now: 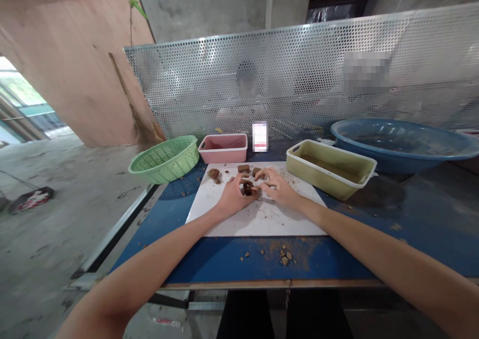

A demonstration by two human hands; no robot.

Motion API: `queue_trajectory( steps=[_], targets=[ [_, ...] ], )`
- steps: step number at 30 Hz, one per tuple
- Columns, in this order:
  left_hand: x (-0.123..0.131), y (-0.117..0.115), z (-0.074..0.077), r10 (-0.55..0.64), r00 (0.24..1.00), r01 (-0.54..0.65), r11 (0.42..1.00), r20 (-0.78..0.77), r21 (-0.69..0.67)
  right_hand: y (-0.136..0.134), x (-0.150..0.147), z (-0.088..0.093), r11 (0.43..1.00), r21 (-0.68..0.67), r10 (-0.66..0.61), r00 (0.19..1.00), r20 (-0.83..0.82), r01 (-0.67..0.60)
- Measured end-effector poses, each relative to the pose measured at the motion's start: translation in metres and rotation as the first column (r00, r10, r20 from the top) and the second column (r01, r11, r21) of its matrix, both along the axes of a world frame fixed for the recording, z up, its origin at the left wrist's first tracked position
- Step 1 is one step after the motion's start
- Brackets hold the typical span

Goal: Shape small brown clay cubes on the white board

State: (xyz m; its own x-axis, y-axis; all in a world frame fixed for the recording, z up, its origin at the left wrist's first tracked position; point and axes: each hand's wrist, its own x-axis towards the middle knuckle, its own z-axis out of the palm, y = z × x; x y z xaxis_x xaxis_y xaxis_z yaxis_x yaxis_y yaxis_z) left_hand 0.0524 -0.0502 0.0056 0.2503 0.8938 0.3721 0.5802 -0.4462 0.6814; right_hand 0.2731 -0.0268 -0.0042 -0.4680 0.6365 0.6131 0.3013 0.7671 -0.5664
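My left hand (235, 195) rests on a white board (258, 221) and pinches a small brown clay lump (247, 188) between thumb and fingers. My right hand (277, 186) lies just to its right, fingers curled, touching the same lump and the board. More brown clay pieces sit beyond the hands: a crumbly one (214, 173) at the left, a block (243, 169) in the middle and another (256, 171) by my right fingertips.
On the blue table (411, 219) stand a green basket (165, 160), a pink tub (223, 148), a yellow-green tub (331, 168) with murky water and a large blue basin (404, 143). A perforated metal screen (299, 74) backs the table. Clay crumbs (285, 255) lie near the front edge.
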Motion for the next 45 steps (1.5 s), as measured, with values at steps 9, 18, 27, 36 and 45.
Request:
queue_trajectory(
  steps=[9,18,27,36,45],
  targets=[
    [0.001,0.0,0.002,0.0,1.0,0.0,1.0,-0.008,0.005,-0.003,-0.001,0.002,0.999,-0.021,0.03,0.999,-0.026,-0.031],
    [0.001,-0.001,0.002,-0.003,1.0,0.003,1.0,-0.002,-0.005,0.0,-0.013,0.005,0.938,-0.325,-0.165,0.979,-0.123,0.117],
    [0.0,0.001,0.001,-0.005,1.0,0.005,1.0,-0.012,-0.005,0.008,-0.026,0.007,0.892,-0.409,-0.194,0.98,0.034,0.191],
    [0.001,-0.001,0.002,-0.006,1.0,0.006,1.0,-0.003,-0.006,0.0,-0.027,0.016,0.884,-0.424,-0.215,0.977,0.006,0.198],
    [0.001,-0.001,0.003,0.007,1.0,-0.007,1.0,-0.018,-0.014,-0.001,-0.028,0.017,0.902,-0.392,-0.222,0.974,-0.056,0.183]
  ],
)
